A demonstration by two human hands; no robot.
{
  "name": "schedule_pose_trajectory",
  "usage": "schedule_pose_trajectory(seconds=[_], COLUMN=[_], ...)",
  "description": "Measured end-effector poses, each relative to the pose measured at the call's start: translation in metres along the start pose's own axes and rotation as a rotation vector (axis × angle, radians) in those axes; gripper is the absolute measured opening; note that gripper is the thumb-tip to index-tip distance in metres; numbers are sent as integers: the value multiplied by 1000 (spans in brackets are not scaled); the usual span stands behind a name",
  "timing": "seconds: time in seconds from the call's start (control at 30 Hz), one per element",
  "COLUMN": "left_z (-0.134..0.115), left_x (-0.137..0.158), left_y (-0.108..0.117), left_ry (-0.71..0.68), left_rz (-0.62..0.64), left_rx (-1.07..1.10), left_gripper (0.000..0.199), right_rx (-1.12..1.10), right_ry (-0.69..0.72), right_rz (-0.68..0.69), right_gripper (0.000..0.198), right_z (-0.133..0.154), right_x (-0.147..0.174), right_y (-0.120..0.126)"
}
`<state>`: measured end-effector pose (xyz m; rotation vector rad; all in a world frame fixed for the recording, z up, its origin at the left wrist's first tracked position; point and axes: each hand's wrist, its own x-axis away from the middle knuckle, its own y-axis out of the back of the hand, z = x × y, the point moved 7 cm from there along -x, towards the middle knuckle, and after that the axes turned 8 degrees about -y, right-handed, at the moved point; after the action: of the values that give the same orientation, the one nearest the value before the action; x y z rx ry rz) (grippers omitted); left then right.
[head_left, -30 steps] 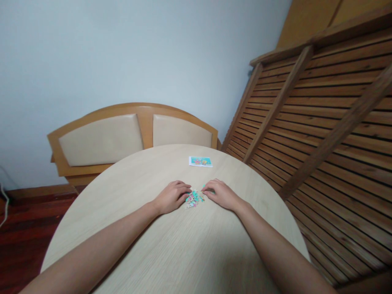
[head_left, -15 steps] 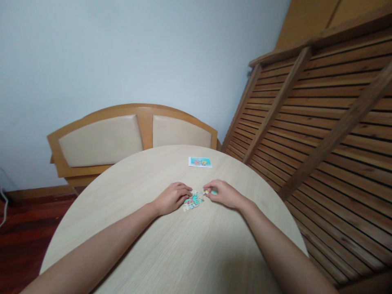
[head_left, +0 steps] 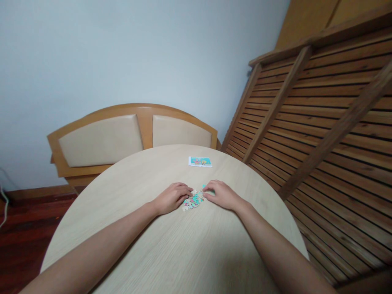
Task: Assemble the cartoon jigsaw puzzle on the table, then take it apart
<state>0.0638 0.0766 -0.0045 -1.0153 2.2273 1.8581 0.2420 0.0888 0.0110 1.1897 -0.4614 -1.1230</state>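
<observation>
A loose heap of small jigsaw puzzle pieces (head_left: 193, 201), teal, pale and pink, lies on the round table between my hands. My left hand (head_left: 172, 199) rests at the heap's left side, fingers stretched toward it and touching its edge; I see nothing held in them. On the other side, my right hand (head_left: 224, 195) has its thumb and fingers apart, fingertips at the heap's right edge. A teal piece (head_left: 203, 186) shows just beyond those fingertips. Farther back lies a picture card (head_left: 200, 162) with cartoon figures on a teal ground.
The pale wooden tabletop (head_left: 171, 253) spreads around the heap. Behind it stands a headboard (head_left: 147, 130) with cream panels against the wall. A slatted wooden frame (head_left: 306, 134) leans on the right, close to the table's edge.
The yellow and teal bits seen at my right fingers no longer show there; a teal piece now lies beyond the fingertips. My right hand has shifted slightly left. My left hand stays almost still.
</observation>
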Motion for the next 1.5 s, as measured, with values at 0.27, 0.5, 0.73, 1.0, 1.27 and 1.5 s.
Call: schedule_pose_trajectory(seconds=[0.27,0.5,0.73,1.0,1.27,1.5], left_z=[-2,-10,-6,-1,-7,-9], left_x=[0,-2,-1,2,0,0], left_y=[-1,2,-1,-4,1,3], left_ry=[-13,-73,-62,-57,-58,-69], left_rz=[0,21,32,56,36,7], left_rx=[33,24,12,-14,-14,43], left_gripper=[20,22,24,28,30,29], right_rx=[88,92,79,-2,-66,-143], right_ry=[-40,-105,-135,-33,140,109], right_rz=[-36,-67,-114,-66,34,28], right_gripper=[16,14,12,11,18,9], right_z=[-2,-15,-22,-12,13,10], right_x=[-2,-2,-1,1,4,3], right_y=[-1,2,6,3,-2,-1])
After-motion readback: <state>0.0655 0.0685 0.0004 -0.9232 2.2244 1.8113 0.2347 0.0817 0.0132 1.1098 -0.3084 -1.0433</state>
